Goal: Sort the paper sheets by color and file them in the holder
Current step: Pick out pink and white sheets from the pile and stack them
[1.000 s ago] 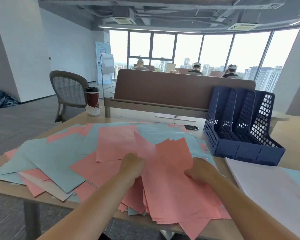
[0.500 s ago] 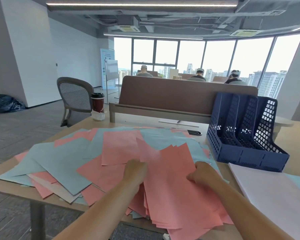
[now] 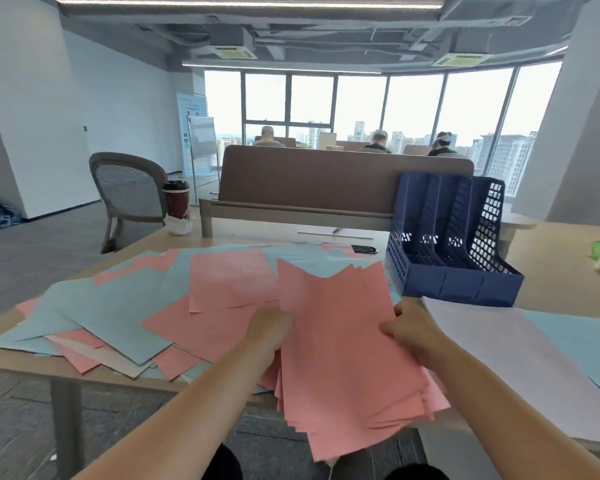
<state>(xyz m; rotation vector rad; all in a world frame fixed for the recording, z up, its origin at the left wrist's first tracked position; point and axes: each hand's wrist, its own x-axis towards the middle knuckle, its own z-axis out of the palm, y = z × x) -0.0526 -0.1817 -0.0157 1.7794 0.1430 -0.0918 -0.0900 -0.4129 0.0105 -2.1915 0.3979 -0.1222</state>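
Pink sheet stack (image 3: 347, 358) is held between left hand (image 3: 269, 329) and right hand (image 3: 407, 332), fingers pinching its side edges.

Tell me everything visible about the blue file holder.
The file holder is dark blue plastic with perforated grid walls and dividers forming three seemingly empty slots. It stands upright on the wooden table, right of the scattered paper sheets, behind a white stack. Neither left hand nor right hand touches it.

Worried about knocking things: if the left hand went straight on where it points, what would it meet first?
The left hand, gripping the stack of pink paper sheets, points forward-right; beyond that stack, likely the dark blue plastic mesh file holder, though depth is unclear.
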